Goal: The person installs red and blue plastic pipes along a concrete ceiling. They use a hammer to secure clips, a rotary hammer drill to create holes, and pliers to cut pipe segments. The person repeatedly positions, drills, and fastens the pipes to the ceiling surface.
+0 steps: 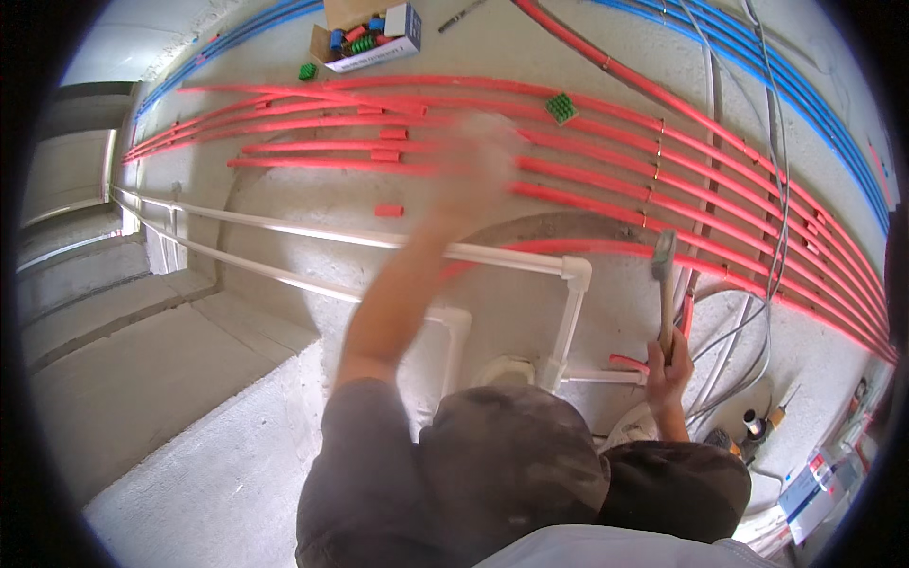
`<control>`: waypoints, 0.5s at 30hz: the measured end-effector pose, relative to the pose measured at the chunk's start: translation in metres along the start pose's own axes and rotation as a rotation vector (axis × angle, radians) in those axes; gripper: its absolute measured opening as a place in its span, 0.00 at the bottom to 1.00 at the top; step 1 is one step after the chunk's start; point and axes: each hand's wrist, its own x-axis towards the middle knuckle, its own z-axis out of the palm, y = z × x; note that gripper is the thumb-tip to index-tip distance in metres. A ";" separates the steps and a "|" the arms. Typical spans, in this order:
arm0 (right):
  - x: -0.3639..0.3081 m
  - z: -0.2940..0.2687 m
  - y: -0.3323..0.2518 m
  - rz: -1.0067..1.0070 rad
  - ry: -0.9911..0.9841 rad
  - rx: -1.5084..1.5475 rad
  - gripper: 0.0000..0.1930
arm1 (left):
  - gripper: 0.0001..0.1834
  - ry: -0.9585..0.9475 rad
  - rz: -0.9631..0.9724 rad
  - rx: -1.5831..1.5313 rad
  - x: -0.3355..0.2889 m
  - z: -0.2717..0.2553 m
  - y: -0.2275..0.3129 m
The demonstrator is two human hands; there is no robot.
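My right hand [668, 367] is wrapped round the wooden handle of a hammer [667, 303], its metal head pointing up and away from me, near the closest red pipe. My left arm reaches forward, and my left hand [476, 156] is over the row of red pipes [587, 170]. Motion smears its fingers, so I cannot make out whether it holds anything. Short red pipe sleeves [387, 155] sit on or beside the pipe ends left of that hand. A block of small green pieces [561, 108] lies on the pipes to its right.
White pipes with elbows [574, 270] run between me and the red ones. An opened carton [371, 43] holds red, green and blue pieces. Blue pipes [824, 104] cross the far right. Grey cables [782, 189] hang over the red pipes. A power tool [756, 431] lies at right.
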 end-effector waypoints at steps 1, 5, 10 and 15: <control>-0.001 -0.003 0.005 -0.033 0.043 0.020 0.13 | 0.05 0.064 0.071 0.008 0.005 0.006 -0.012; -0.025 -0.022 0.021 0.056 -0.055 0.005 0.14 | 0.12 0.165 -0.168 0.192 0.116 -0.015 -0.164; -0.046 -0.036 0.017 0.095 -0.187 -0.091 0.18 | 0.17 -0.657 -0.055 0.980 0.173 0.012 -0.318; -0.086 -0.060 -0.003 0.397 -0.226 -0.001 0.25 | 0.21 -0.592 -0.019 0.785 0.201 0.022 -0.324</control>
